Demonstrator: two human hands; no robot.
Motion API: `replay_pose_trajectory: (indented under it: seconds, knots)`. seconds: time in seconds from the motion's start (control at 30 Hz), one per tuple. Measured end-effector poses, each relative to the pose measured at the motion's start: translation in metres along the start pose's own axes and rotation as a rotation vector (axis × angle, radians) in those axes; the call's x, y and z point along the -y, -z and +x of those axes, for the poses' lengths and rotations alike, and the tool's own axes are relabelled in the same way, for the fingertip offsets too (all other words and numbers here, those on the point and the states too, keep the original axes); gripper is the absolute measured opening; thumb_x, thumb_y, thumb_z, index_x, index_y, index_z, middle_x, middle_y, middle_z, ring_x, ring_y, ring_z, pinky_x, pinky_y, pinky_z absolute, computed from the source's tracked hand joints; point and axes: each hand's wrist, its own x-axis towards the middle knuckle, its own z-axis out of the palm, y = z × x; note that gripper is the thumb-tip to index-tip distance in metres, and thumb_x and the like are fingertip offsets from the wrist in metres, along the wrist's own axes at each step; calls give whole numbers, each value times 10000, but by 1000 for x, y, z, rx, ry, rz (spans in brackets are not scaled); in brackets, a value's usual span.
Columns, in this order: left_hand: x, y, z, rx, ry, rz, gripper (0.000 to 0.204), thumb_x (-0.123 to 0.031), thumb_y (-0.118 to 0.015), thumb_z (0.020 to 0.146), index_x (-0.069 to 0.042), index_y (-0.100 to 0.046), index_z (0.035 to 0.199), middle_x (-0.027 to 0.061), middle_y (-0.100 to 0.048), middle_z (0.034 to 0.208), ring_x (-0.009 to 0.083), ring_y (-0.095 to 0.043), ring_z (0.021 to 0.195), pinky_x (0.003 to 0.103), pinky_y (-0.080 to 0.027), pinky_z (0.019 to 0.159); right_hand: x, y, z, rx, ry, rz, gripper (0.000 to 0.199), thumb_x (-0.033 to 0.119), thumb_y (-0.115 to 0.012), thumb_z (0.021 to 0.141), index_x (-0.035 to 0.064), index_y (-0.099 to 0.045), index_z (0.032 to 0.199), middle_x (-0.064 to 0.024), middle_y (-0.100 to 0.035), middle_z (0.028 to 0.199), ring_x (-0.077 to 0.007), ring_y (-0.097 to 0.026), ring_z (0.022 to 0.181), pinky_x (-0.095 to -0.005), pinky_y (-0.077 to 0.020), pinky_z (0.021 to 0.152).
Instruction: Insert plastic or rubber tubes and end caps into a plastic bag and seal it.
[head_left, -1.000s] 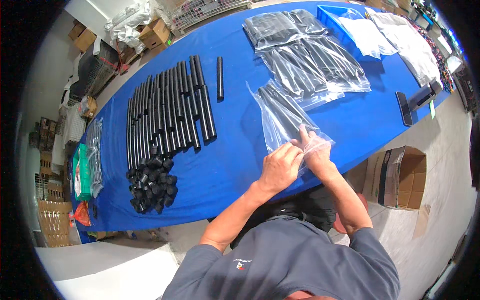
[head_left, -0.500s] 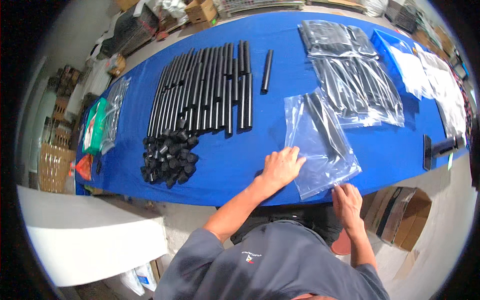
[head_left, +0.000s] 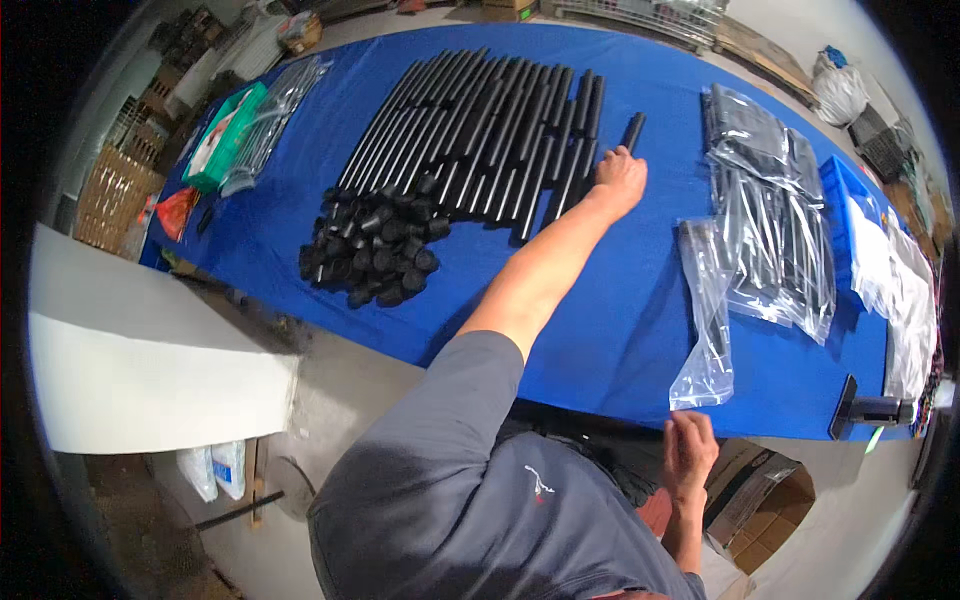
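My left hand (head_left: 622, 180) is stretched far forward, its fingers closed around the near part of a lone black tube (head_left: 634, 128); the tube's far end sticks out beyond them. At the table's front edge, my right hand (head_left: 690, 448) pinches the near end of a clear plastic bag (head_left: 706, 360). That bag looks narrow and folded, with dark content showing through it. Left of the lone tube lie many black tubes (head_left: 480, 130) in overlapping rows. A heap of short black caps (head_left: 375, 250) sits at their near end.
Filled clear bags of black tubes (head_left: 775, 210) lie on the right of the blue-covered table (head_left: 590, 345). Beyond them stands a blue bin (head_left: 842, 225) with white bags. A green tray (head_left: 225, 140) is at the left, an open cardboard box (head_left: 765, 505) below the right edge.
My left hand has left the bag and reached forward to the lone tube. My right hand keeps the bag's near end, and the bag has gone from spread flat to narrow. The view has shifted.
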Motion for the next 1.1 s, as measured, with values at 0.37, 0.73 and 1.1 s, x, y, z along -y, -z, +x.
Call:
replay_pose_trajectory:
  seconds: [0.37,0.73,1.1]
  knots:
    - [-35,64,-287,-41,153,-1150,617,-51,-681,862,-37,-403,1413,191,-606,1236,244,-653,898,371,-575,751,26,-61,55,196,-602,1011,462,286,-491,1062,-34,-509,1394,-106,-660,1074,-133,-628,836,-256,-506,671]
    - [122,182,-212,-339,25,-15,193,-159,-598,925,-42,-718,1022,166,-683,948,351,-642,931,463,-525,820,15,-118,64,287,-480,927,280,285,-567,1029,14,-629,1063,-27,-658,833,-85,-564,752,-259,-433,649]
    - [239,169,-150,5,122,461,175,-50,-596,830,6,-719,942,224,-686,1025,414,-653,973,510,-527,854,8,-125,63,369,-384,779,300,298,-586,1010,4,-611,1065,-53,-663,851,-133,-609,797,-302,-479,717]
